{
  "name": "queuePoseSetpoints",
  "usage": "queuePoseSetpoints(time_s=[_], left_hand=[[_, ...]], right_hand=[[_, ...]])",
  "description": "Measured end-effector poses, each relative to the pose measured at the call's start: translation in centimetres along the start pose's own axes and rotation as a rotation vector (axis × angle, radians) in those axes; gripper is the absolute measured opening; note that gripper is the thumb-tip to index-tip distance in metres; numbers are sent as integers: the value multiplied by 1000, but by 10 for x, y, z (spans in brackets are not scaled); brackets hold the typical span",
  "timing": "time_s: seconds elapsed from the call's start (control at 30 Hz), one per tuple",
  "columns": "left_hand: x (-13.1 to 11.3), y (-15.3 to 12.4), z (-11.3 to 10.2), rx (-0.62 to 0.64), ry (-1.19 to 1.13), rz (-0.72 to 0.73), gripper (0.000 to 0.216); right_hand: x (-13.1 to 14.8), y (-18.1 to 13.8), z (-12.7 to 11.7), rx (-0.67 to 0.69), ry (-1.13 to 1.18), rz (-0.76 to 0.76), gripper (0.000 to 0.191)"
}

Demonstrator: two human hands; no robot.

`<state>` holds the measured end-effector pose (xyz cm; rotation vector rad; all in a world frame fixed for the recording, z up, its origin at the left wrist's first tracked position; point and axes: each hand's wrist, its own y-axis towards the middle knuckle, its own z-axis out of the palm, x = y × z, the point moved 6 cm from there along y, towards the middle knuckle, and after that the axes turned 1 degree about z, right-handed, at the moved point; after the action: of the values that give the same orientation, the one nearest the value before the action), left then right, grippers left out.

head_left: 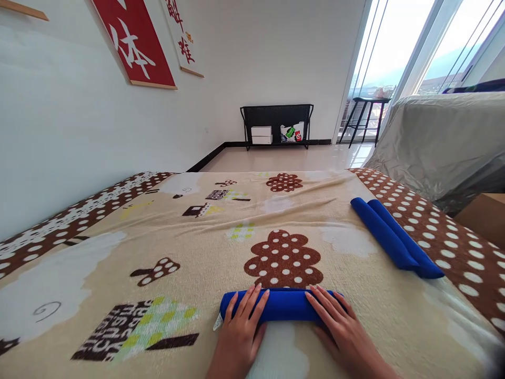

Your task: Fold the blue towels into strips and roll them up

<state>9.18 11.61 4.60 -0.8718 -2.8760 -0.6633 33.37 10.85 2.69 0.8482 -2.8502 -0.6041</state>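
Observation:
A blue cloth rolled into a tube point(282, 305) lies across the patterned blanket point(221, 247) just in front of me, with a white tag at its left end. My left hand point(241, 329) rests flat on the roll's left part, fingers stretched out. My right hand point(339, 329) lies flat on its right part, fingers also spread over the cloth. Two more blue rolls point(394, 237) lie side by side to the right, near the blanket's brown dotted border.
The blanket covers a bed against the white wall on the left. A grey covered piece of furniture point(442, 142) stands at the right, a black shelf point(276, 125) with boxes at the far wall, and a black stool point(365, 118) by the window.

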Motion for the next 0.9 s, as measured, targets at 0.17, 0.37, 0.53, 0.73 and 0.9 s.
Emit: queuePoseSetpoints(time_s=[0.17, 0.37, 0.53, 0.73, 0.9], left_hand=[[30, -11, 8, 47, -66, -69, 62], [45, 3, 16, 104, -165, -17, 57], [69, 10, 23, 116, -215, 29, 41], [81, 0, 13, 103, -283, 18, 33], [48, 3, -11, 151, -448, 26, 35]], right_hand=[[-25, -15, 9, 61, 120, 72, 64], [-42, -4, 11, 121, 289, 163, 58], [-58, 0, 3, 118, 325, 165, 51], [-62, -5, -27, 75, 367, 175, 38], [-73, 11, -103, -33, 423, 246, 33]])
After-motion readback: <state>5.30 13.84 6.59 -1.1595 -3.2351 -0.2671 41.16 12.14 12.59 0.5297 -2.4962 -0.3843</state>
